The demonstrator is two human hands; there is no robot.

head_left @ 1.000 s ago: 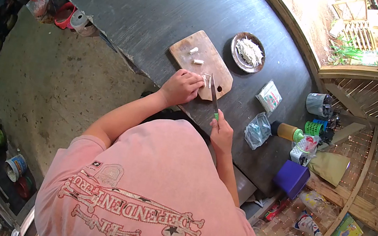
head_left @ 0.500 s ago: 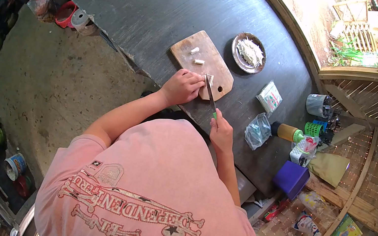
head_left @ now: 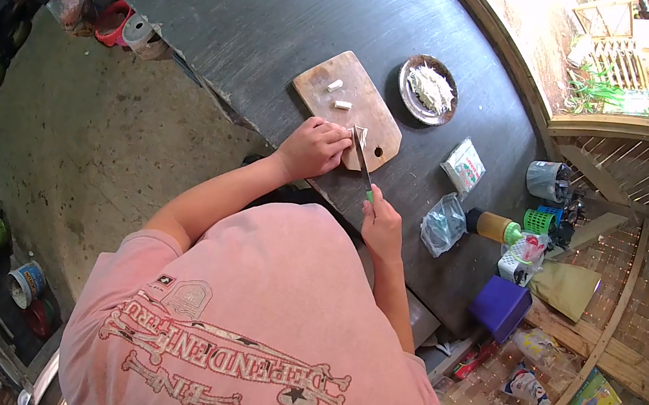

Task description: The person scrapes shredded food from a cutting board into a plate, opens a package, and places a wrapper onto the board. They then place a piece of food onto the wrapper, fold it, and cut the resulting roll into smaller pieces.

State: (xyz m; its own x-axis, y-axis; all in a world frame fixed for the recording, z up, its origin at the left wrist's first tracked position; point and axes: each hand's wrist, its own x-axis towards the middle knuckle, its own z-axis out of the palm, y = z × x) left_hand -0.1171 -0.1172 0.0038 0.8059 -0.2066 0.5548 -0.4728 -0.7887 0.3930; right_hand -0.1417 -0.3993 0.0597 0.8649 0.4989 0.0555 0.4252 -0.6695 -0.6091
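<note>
A wooden cutting board (head_left: 358, 105) lies on the dark table near its front edge. My left hand (head_left: 314, 149) is closed at the board's lower left side, its fingertips pressing on a white stick-like piece of food (head_left: 361, 135) that is mostly hidden beneath them. In my right hand (head_left: 382, 225) is a knife (head_left: 363, 163) with a green handle, its blade tip at the white piece beside my left fingers. Two short white chunks (head_left: 341, 105) sit farther up the board. Behind it stands a brown-rimmed plate (head_left: 403, 96) heaped with thin white shreds (head_left: 429, 90).
Right of the board are a white printed packet (head_left: 463, 167), a clear plastic bag (head_left: 443, 224) and a bottle with a green cap (head_left: 494, 227). A purple container (head_left: 500, 308) stands by the table's right edge. Woven wall and a window opening border the right side.
Almost nothing differs. The knife and my right hand have shifted very slightly upward, while my left hand stays in place.
</note>
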